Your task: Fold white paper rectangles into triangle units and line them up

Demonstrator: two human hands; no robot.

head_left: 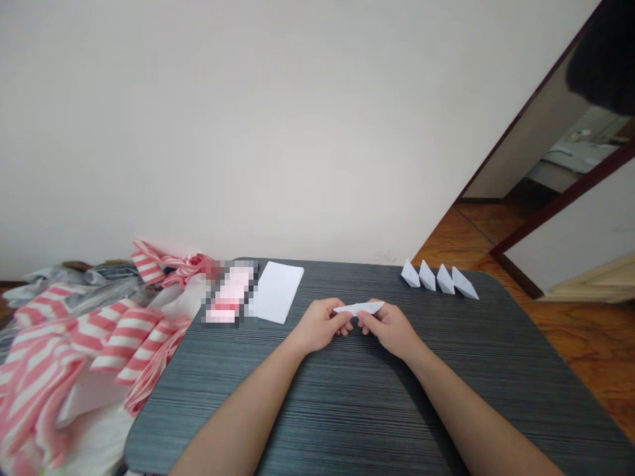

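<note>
A small folded white paper boat (358, 308) is held between both hands over the middle of the dark table (337, 390). My left hand (322, 325) pinches its left end, thumb in front and fingers behind. On the opposite end my right hand (391, 327) grips in the same way, thumb pressed to the paper. Part of the paper is hidden by the fingers. Several folded white paper boats (427, 276) stand in a row at the table's far right.
A stack of white paper (278, 291) lies at the back left, beside a blurred pinkish item (232, 291). Red-and-white striped cloth (116, 337) is heaped left of the table. Behind it rises a pale wall (297, 132); wooden floor (590, 330) shows at right.
</note>
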